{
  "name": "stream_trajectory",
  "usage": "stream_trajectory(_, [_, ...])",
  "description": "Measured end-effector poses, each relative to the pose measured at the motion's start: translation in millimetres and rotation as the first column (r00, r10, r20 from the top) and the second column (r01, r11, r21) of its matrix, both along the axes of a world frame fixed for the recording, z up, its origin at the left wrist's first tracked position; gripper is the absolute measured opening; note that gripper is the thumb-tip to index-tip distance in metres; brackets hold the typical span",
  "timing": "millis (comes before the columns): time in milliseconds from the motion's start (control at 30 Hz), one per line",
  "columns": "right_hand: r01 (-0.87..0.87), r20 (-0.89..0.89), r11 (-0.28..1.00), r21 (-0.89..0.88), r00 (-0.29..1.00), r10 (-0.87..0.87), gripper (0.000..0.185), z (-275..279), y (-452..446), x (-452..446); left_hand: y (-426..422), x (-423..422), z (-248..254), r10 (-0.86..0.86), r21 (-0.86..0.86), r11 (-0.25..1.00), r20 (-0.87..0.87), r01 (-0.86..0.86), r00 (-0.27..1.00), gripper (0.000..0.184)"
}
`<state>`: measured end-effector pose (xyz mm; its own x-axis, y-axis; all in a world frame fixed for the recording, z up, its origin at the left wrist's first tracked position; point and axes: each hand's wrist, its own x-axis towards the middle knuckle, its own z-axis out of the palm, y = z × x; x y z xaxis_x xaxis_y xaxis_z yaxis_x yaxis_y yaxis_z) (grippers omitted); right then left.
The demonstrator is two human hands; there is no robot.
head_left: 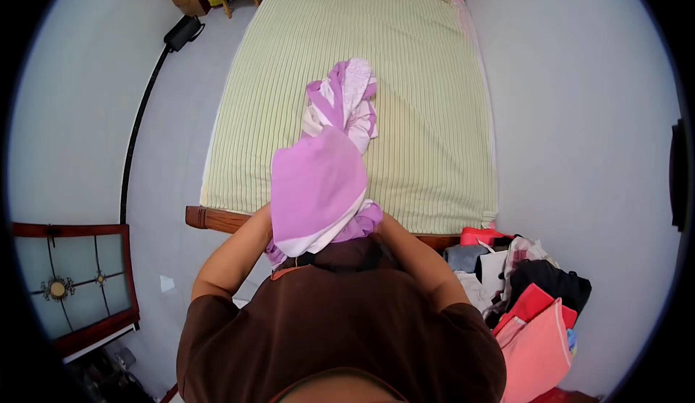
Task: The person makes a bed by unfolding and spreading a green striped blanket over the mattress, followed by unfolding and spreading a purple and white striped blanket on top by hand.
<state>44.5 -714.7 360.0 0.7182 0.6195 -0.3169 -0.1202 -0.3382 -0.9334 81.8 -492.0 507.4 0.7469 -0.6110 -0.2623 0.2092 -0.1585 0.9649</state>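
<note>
Cloth (318,175) looks soft and light, best held by its edges; fingers are hidden, their grip I cannot tell.

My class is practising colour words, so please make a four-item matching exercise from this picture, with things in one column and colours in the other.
Things
1. bunched cloth
2. bed cover
3. shirt
4. heap of fabrics

Colours
A. dark brown all over
B. red, black and others mixed
C. purple and white
D. pale green stripes

Pairs: 1-C, 2-D, 3-A, 4-B
</note>
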Motion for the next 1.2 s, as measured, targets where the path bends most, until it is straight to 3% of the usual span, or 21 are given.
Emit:
stream_trajectory(100, [-0.06, -0.144, 0.995, 0.079, 0.987, 0.071, 0.044, 18, 8, 13, 18, -5, -1, 0.11, -0.042, 0.993, -0.057, -0.112, 0.992, 0.046])
stream_trajectory(200, [-0.022, -0.233, 0.983, 0.183, 0.97, 0.065, 0.044, 45, 2, 36, 53, -1, -11, 0.364, -0.104, 0.915, -0.198, -0.389, 0.91, 0.044])
stream_trajectory(267, [0.091, -0.29, 0.957, 0.277, 0.957, -0.007, 0.045, 70, -16, 61, 84, 3, -29, 0.571, -0.142, 0.746, -0.368, -0.651, 0.734, 0.042])
stream_trajectory(333, [0.29, -0.438, 0.868, 0.403, 0.894, -0.095, 0.045, 95, -47, 86, 119, 3, -59, 0.678, -0.168, 0.475, -0.556, -0.864, 0.48, 0.04])
stream_trajectory(400, [0.672, -0.846, 0.597, 0.438, 0.533, 0.02, 0.052, 126, -82, 103, 159, -5, -96, 0.685, -0.187, 0.201, -0.675, -0.961, 0.275, 0.039])
stream_trajectory(467, [0.691, -0.872, 0.559, 0.458, 0.471, 0.132, 0.039, 112, -140, 123, 198, -23, -123, 0.699, -0.242, 0.239, -0.629, -0.94, 0.34, 0.038])
stream_trajectory(500, [0.66, -0.741, 0.454, 0.599, 0.672, 0.0, 0.042, 118, -151, 110, 204, -34, -130, 0.706, -0.267, 0.257, -0.605, -0.929, 0.369, 0.037])
stream_trajectory(567, [0.67, -0.636, 0.337, 0.661, 0.739, -0.221, 0.043, 129, -173, 81, 201, -56, -127, 0.782, -0.182, 0.306, -0.511, -0.935, 0.356, 0.033])
stream_trajectory(600, [0.753, -0.701, 0.305, 0.583, 0.656, -0.281, 0.041, 132, -188, 71, 197, -69, -120, 0.815, -0.133, 0.326, -0.463, -0.936, 0.35, 0.032])
stream_trajectory(633, [0.826, -0.756, 0.267, 0.497, 0.563, -0.335, 0.039, 133, -198, 65, 180, -79, -88, 0.804, -0.004, 0.439, -0.444, -0.898, 0.395, 0.037])
stream_trajectory(700, [0.935, -0.822, 0.182, 0.305, 0.355, -0.445, 0.037, 127, -220, 53, 200, -115, -136, 0.634, 0.228, 0.769, -0.145, -0.597, 0.76, 0.049])
stream_trajectory(767, [0.983, -0.802, 0.142, 0.118, 0.178, -0.57, 0.035, 95, -243, 32, 189, -147, -135, 0.24, 0.515, 0.83, 0.014, -0.213, 0.971, 0.068])
stream_trajectory(800, [0.989, -0.766, 0.144, 0.044, 0.126, -0.63, 0.034, 75, -252, 20, 187, -165, -148, 0.086, 0.608, 0.794, -0.09, -0.013, 0.992, 0.073])
stream_trajectory(833, [0.989, -0.726, 0.147, -0.03, 0.079, -0.683, 0.033, 55, -260, 6, 187, -183, -169, -0.059, 0.671, 0.717, -0.21, 0.188, 0.976, 0.078])
stream_trajectory(900, [0.968, -0.625, 0.176, -0.179, 0.026, -0.781, 0.032, 10, -267, -21, 190, -213, -207, -0.123, 0.773, 0.492, -0.395, 0.401, 0.911, 0.069])
stream_trajectory(967, [0.922, -0.534, 0.216, -0.322, 0.012, -0.845, 0.03, -27, -267, -52, 173, -219, -181, 0.073, 0.864, 0.244, -0.469, 0.44, 0.88, 0.061])
stream_trajectory(1033, [0.868, -0.484, 0.248, -0.431, 0.01, -0.875, 0.029, -53, -262, -81, 192, -237, -209, 0.112, 0.715, 0.333, -0.678, 0.615, 0.727, 0.059])
stream_trajectory(1100, [0.817, -0.467, 0.279, -0.504, 0.014, -0.884, 0.027, -66, -254, -104, 204, -258, -223, -0.004, 0.562, 0.465, -0.772, 0.684, 0.636, 0.051])
stream_trajectory(1133, [0.794, -0.464, 0.291, -0.534, 0.012, -0.886, 0.026, -69, -250, -111, 204, -259, -219, 0.141, 0.486, 0.573, -0.851, 0.66, 0.505, 0.053])
stream_trajectory(1200, [0.753, -0.467, 0.313, -0.579, 0.009, -0.884, 0.025, -79, -245, -123, 206, -258, -225, 0.262, 0.493, 0.661, -0.858, 0.565, 0.443, 0.053])
